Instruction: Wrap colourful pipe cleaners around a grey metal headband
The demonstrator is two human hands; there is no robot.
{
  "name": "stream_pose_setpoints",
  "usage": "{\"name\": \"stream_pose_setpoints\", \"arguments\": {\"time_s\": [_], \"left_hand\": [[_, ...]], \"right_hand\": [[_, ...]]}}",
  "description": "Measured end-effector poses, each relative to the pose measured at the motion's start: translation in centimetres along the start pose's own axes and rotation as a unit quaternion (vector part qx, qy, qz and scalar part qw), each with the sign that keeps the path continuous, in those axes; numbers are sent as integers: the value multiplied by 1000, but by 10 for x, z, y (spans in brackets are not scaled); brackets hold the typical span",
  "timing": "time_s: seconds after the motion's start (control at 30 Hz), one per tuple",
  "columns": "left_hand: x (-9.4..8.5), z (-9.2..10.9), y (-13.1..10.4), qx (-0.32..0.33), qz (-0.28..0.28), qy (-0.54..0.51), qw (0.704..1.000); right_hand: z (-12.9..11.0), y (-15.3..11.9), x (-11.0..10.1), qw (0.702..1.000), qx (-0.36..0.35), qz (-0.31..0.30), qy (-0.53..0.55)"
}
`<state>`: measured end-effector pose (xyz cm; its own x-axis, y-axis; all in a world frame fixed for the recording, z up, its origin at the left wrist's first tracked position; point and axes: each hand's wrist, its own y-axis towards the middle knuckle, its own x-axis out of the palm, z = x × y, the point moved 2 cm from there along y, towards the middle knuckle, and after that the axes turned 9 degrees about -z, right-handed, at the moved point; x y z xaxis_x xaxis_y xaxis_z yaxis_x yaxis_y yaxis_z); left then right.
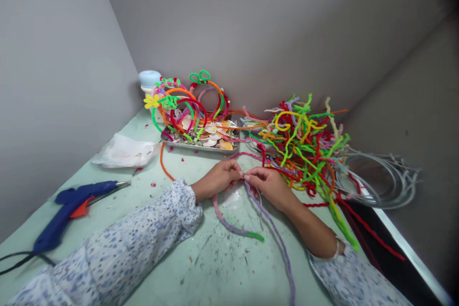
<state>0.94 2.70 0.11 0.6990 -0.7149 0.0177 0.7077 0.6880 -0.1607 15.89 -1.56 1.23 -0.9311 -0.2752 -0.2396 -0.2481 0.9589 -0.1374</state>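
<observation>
My left hand (pixel 219 179) and my right hand (pixel 270 185) meet at the middle of the table, fingertips pinched close together. Between them they hold fuzzy craft stems. A long purple stem (pixel 274 229) hangs from my right fingertips towards the front edge. From under my left hand curves a wrapped band (pixel 229 227), pink and purple with a green end. A thin grey wire (pixel 260 210) hangs beside the purple stem. The exact spot where the fingertips meet is too small to make out.
Behind my hands, a metal tray (pixel 201 147) holds shells, with colourful hoops (pixel 193 100) over it. A tangled stem pile (pixel 304 138) and wire coils (pixel 383 179) lie right. On the left are a blue glue gun (pixel 68 215) and a white plastic bag (pixel 125 151).
</observation>
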Motion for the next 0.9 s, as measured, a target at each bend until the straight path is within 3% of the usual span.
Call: {"name": "stream_pose_setpoints", "arguments": {"time_s": [0.27, 0.6, 0.73, 0.9], "left_hand": [[0, -2, 1, -2, 5, -3, 1000], [0, 0, 1, -3, -3, -2, 1000], [0, 3, -1, 3, -19, 16, 1000], [2, 5, -3, 7, -21, 41, 999]], "right_hand": [[12, 0, -3, 983, -76, 20, -168], [0, -6, 3, 886, -117, 68, -443], [-4, -10, 5, 864, -111, 72, -486], [-3, -9, 2, 868, -109, 71, -480]]}}
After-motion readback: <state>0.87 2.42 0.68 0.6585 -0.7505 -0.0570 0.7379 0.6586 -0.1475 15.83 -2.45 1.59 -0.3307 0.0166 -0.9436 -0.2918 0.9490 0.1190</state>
